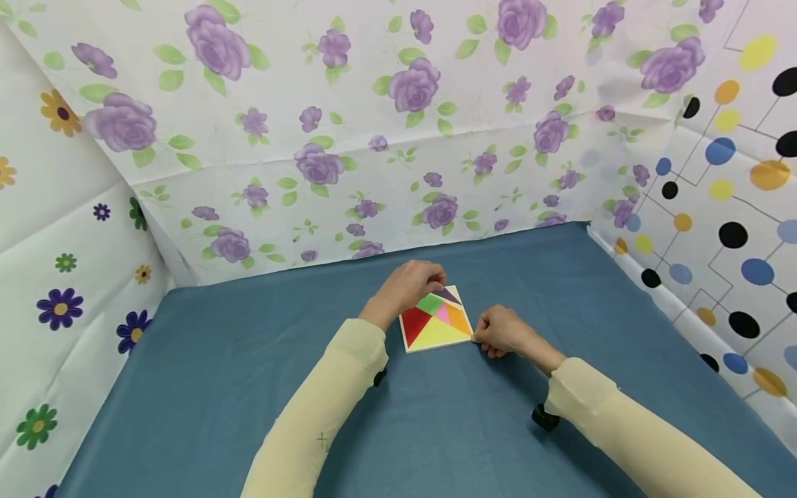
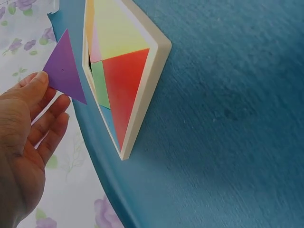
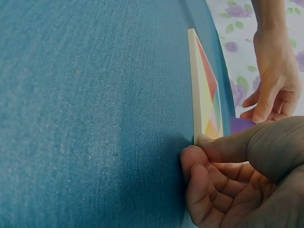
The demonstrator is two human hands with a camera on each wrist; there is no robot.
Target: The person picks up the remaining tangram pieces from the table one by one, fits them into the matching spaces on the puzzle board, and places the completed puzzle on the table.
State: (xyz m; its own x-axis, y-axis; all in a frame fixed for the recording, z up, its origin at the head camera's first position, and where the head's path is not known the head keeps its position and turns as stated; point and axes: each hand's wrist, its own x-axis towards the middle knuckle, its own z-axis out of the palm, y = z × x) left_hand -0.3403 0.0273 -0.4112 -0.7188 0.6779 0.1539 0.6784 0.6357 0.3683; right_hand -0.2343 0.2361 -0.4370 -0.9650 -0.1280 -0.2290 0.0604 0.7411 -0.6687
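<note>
A tangram board [image 1: 407,349] with a pale frame lies on the blue cloth, a little right of the middle in the head view. In it sit a red triangle [image 2: 124,85], a yellow triangle [image 1: 438,334], and green, pink, orange and blue pieces. My left hand [image 1: 407,287] pinches a purple triangle [image 2: 66,71] between thumb and fingers at the board's far side; the left wrist view shows it apart from the board. My right hand [image 1: 503,330] pinches the board's near right corner between thumb and index finger, its other fingers curled [image 3: 202,194].
Blue cloth [image 1: 205,387] covers the table. Behind it hangs a white sheet with purple flowers [image 1: 317,164]. Patterned sheets also stand at the left [image 1: 62,263] and right [image 1: 716,228]. A small black object [image 1: 545,418] shows under the right sleeve.
</note>
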